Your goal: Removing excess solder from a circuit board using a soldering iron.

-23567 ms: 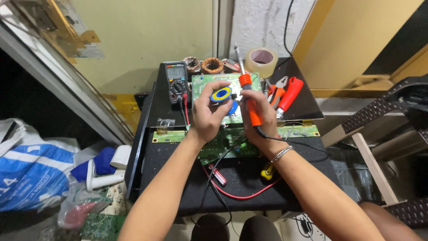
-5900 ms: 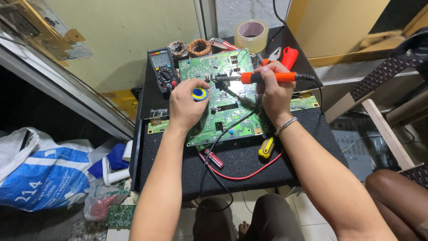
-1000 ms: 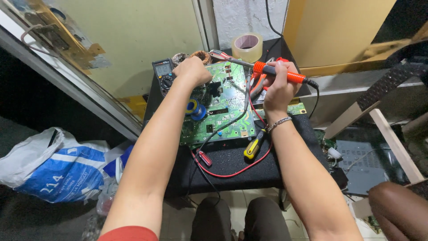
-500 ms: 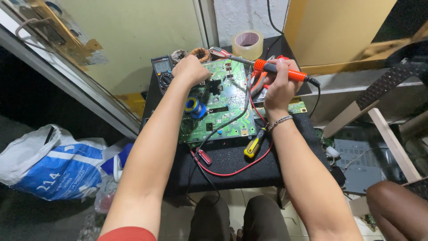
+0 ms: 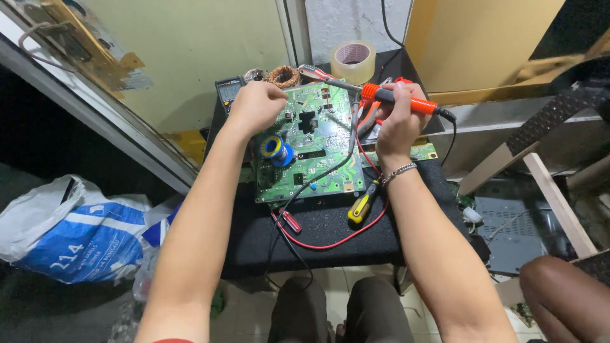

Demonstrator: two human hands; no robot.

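Black and matte, the desk (image 5: 330, 238) stood against a pale wall and carried a green circuit board (image 5: 318, 171) across its middle. The person's left hand (image 5: 254, 105) rested clenched at the board's far left corner, beside a multimeter (image 5: 227, 91) at the desk's far left corner; what its fingers pinched could not be told. The right hand (image 5: 399, 121) grasped a soldering iron (image 5: 394, 98) by its orange barrel, the metal tip reaching left over the board's far edge.

The step in hand appeared to be soldering near that far edge. The next move would seemingly call for a steady tip set on one joint, with solder fed in from the left.

A blue-and-yellow solder spool (image 5: 275, 149) lay on the board's left half. A yellow-handled screwdriver (image 5: 362, 204) lay at the board's near right corner, and a thin red lead (image 5: 330, 243) curved across the desk's near half. A tape roll (image 5: 353, 60), pale and glossy, and a coil (image 5: 283, 76) of copper wire sat along the far edge. The board was rigid and studded with small parts; the iron's cord (image 5: 452, 136) was soft and black.
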